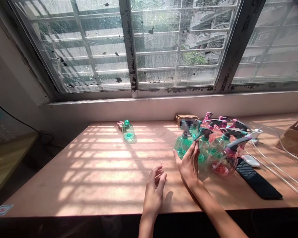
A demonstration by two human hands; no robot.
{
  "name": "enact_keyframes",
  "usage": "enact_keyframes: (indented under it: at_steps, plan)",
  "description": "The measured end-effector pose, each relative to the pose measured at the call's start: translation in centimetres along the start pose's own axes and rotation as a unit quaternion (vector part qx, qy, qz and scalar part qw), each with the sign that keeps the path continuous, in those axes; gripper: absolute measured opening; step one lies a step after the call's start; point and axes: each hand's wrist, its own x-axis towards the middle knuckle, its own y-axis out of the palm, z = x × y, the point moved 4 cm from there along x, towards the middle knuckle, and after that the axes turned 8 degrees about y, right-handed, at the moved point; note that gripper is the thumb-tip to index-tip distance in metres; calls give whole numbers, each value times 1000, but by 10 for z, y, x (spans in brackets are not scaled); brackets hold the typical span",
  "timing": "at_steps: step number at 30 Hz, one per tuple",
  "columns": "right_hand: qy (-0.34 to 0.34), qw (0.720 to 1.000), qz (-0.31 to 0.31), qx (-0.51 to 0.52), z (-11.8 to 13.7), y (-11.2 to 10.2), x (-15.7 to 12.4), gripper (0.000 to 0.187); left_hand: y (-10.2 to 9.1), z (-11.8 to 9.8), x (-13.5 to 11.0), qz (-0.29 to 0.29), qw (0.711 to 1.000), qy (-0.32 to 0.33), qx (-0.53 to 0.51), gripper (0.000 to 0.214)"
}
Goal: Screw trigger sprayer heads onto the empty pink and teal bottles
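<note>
My right hand (190, 162) is at the front of a cluster of spray bottles. Its thumb points left and its fingers stretch up toward a green-headed trigger sprayer (201, 132); whether they touch it I cannot tell. Behind that hand stand clear green spray bottles, one at its left (181, 147). A pink-tinted spray bottle (223, 165) stands to its right, with more pink-headed sprayers (234, 124) behind. My left hand (155, 186) hovers over or rests near the table's front, fingers loosely curved and apart, holding nothing.
A green bottle without a sprayer head (128, 130) stands at the back left beside a small pink box (120, 125). Right of the cluster lie a black keyboard-like object (259, 180), a white mouse (250, 161) and white cables (273, 165). A cardboard box (294, 140) sits at far right.
</note>
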Motion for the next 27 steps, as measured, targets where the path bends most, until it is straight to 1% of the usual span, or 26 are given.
enact_keyframes:
  at_steps: [4,7,10,12,14,17,19,21,23,25,27]
  plan:
    - [18,1000,14,2,7,6,-23,106,-4,1,0,13,1000,-8,14,55]
    - [36,999,16,5,7,8,-26,104,-8,1,3,32,999,-10,24,58]
    - [28,999,20,13,7,2,-26,102,-10,1,15,51,997,-5,49,63]
    - [14,999,26,20,6,-8,-30,98,-6,3,31,66,995,5,73,69]
    - [7,999,33,28,3,-21,-39,91,4,7,52,83,991,30,100,69]
    - [16,998,57,32,-7,-40,-55,80,26,15,84,110,981,74,143,47]
    - [30,996,82,32,-17,-47,-63,73,42,19,102,121,972,109,171,48]
    - [43,992,109,36,-25,-48,-66,64,56,21,116,139,960,149,193,47]
    - [50,990,124,40,-30,-47,-66,57,66,21,128,159,947,179,216,42]
    - [52,990,128,41,-31,-45,-64,52,71,23,141,180,933,195,242,37]
    - [54,990,127,41,-30,-43,-64,48,72,25,159,189,922,198,275,34]
